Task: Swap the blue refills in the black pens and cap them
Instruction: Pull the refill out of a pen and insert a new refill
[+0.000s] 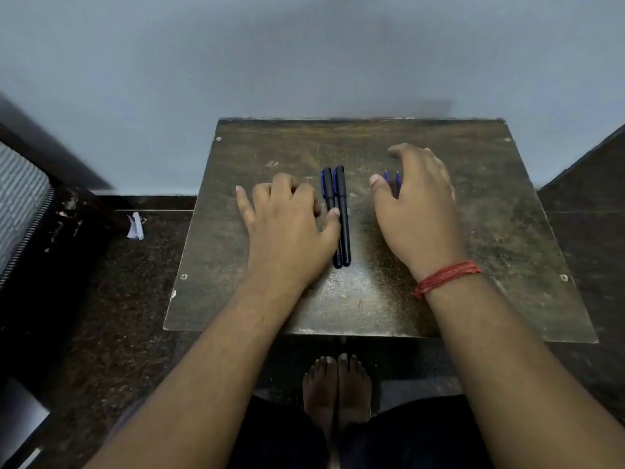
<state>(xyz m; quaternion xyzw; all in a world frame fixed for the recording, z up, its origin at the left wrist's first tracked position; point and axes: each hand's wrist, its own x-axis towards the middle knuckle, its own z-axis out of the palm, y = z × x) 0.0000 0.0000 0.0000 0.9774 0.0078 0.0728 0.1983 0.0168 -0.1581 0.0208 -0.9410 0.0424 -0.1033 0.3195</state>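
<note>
Two black capped pens [341, 211] with blue clips lie side by side in the middle of a small worn wooden table [507, 231], pointing away from me. My left hand [287, 228] rests palm down just left of them, its thumb touching the left pen. My right hand [416, 211] hovers palm down to the right, fingers spread, over two blue refills [392, 179]. Only the refills' far tips show past the thumb; the rest is hidden under the hand. Neither hand grips anything.
The table stands against a pale blue wall [304, 62]. The floor around it is dark and speckled. A black chair [30, 211] is at the left, a scrap of white paper [136, 226] lies on the floor, and my bare feet [336, 387] are under the table's front edge.
</note>
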